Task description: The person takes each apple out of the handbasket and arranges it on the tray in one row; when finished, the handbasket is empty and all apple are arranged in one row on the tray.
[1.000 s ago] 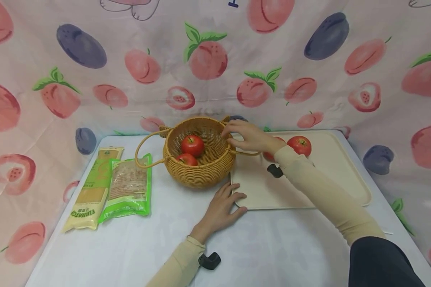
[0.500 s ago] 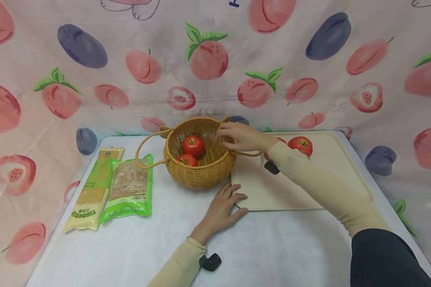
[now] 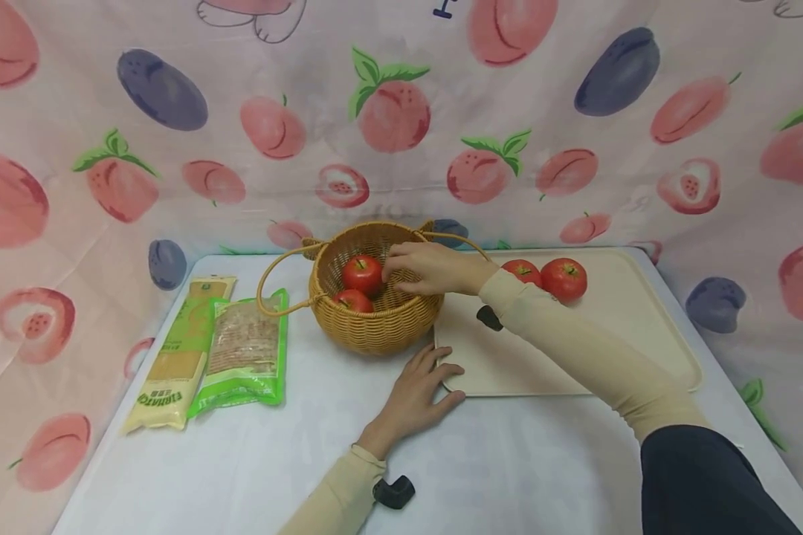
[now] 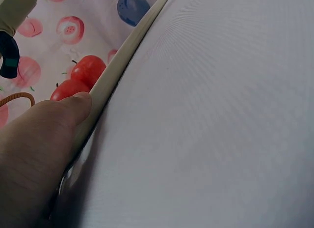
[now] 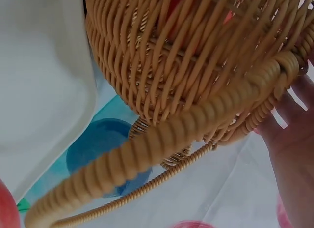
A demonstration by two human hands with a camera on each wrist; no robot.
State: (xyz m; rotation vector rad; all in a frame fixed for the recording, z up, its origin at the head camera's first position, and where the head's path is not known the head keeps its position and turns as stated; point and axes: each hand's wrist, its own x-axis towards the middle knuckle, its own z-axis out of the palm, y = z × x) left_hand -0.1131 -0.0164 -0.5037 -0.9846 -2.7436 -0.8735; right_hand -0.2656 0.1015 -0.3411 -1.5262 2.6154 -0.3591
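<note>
My right hand [image 3: 435, 269] reaches over the right rim of a round wicker basket [image 3: 375, 331], palm down, fingers bent into it. Inside the basket are two red apples: one apple [image 3: 363, 274] is just left of the fingertips, the other apple [image 3: 353, 300] lies nearer the front. No held thing shows in that hand. In the right wrist view the basket's handle [image 5: 147, 149] crosses in front, with the hand's fingers [image 5: 289, 110] spread beyond the rim. My left hand [image 3: 411, 397] rests with spread fingers at the left front corner of a cream tray [image 3: 616, 342].
On the tray sit two more red apples, one apple [image 3: 522, 271] left of the other apple [image 3: 565, 279]. Left of the basket lie a green-edged clear packet [image 3: 244, 345] and a long yellow-green noodle packet [image 3: 177, 357]. A fruit-print cloth [image 3: 401, 193] hangs behind the table.
My right hand has moved left and slightly down, from the basket's right rim into its opening near the apple. The right handle now stands raised against the wrist. The left hand stays put.
</note>
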